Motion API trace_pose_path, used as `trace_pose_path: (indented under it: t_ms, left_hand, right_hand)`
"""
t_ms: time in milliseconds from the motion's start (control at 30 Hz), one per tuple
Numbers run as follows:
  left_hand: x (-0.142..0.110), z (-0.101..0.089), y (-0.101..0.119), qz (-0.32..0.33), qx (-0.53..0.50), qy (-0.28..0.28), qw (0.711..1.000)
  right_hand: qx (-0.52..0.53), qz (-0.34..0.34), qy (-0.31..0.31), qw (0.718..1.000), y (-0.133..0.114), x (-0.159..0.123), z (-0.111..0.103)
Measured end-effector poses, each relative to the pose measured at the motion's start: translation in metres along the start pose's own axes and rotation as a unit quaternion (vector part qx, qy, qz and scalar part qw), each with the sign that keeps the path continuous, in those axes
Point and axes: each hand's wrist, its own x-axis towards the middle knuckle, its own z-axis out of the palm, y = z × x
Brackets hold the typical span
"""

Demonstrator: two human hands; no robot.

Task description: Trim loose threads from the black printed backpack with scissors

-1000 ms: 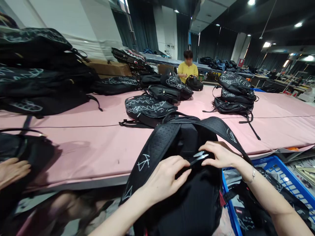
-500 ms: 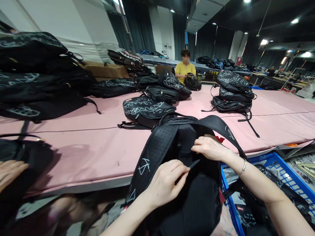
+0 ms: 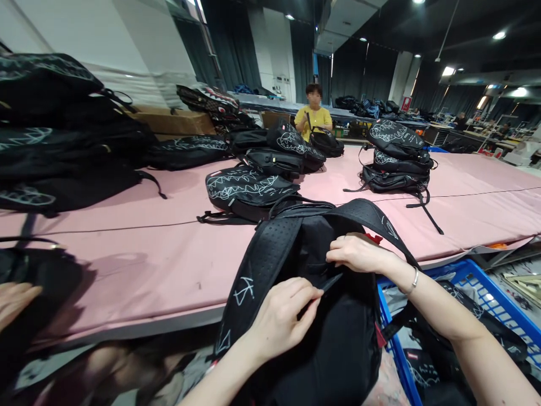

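Note:
A black backpack point(image 3: 338, 349) leans against the table edge in front of me, its open inside facing up between two padded shoulder straps point(image 3: 249, 276) with white scribbles. My left hand point(image 3: 291, 310) is closed, thumb and fingers pinching a dark fabric edge of the backpack. Just above and to the right, my right hand point(image 3: 355, 251) is closed on the backpack's black fabric beneath the right strap. A silver bracelet is on the right wrist. What lies under the right fingertips is hidden. Some red fabric point(image 3: 373, 239) shows behind the right hand.
The pink-covered table point(image 3: 156, 270) bears a scribbled backpack point(image 3: 249, 189), a stack of backpacks point(image 3: 395, 158) and a large pile point(image 3: 63, 141). A blue basket point(image 3: 499, 293) with bags stands at right. Another person's hand point(image 3: 17, 301) rests at left; a person in yellow point(image 3: 313, 117) works across.
The view has shifted slightly, so the table things sit a little further left. Both my hands keep their hold on the backpack. The person in yellow has raised one hand.

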Motion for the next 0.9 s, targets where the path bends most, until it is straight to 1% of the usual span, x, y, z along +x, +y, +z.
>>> trace_pose_path:
  t_ms: [100,200,367,467,600,667,767,833,900]
  left_hand:
    - [0.0,0.0,0.001,0.001,0.0,0.0,1.0]
    - [0.0,0.001,0.001,0.002,0.001,-0.004,1.0]
    - [0.001,0.004,-0.001,-0.002,-0.005,-0.003,1.0]
    - [0.0,0.004,-0.001,-0.003,-0.008,-0.001,1.0]
    - [-0.002,0.003,-0.001,-0.005,-0.004,-0.001,1.0]
    - [-0.003,0.002,-0.001,-0.005,-0.003,-0.001,1.0]
    - [-0.004,0.002,-0.002,-0.002,-0.004,0.001,1.0]
    - [-0.005,0.003,-0.003,-0.002,-0.008,0.0,1.0]
    - [-0.006,0.003,-0.004,-0.001,-0.011,-0.001,1.0]
  right_hand:
    - [0.016,0.012,0.026,0.999,0.003,-0.005,0.0]
    - [-0.008,0.027,0.035,0.999,0.0,-0.006,0.0]
    - [-0.088,0.021,-0.005,0.996,-0.013,-0.002,-0.004]
    - [-0.1,0.021,-0.02,0.995,-0.019,0.002,-0.004]
    - [-0.1,0.026,-0.022,0.994,-0.021,0.006,0.001]
    - [-0.082,0.022,-0.027,0.996,-0.019,0.007,0.002]
    - [-0.026,0.008,-0.029,0.999,-0.014,0.004,0.0]
    - [0.033,0.03,-0.005,0.999,-0.01,0.0,-0.001]
    - [0.114,0.067,0.037,0.991,-0.005,-0.005,-0.001]
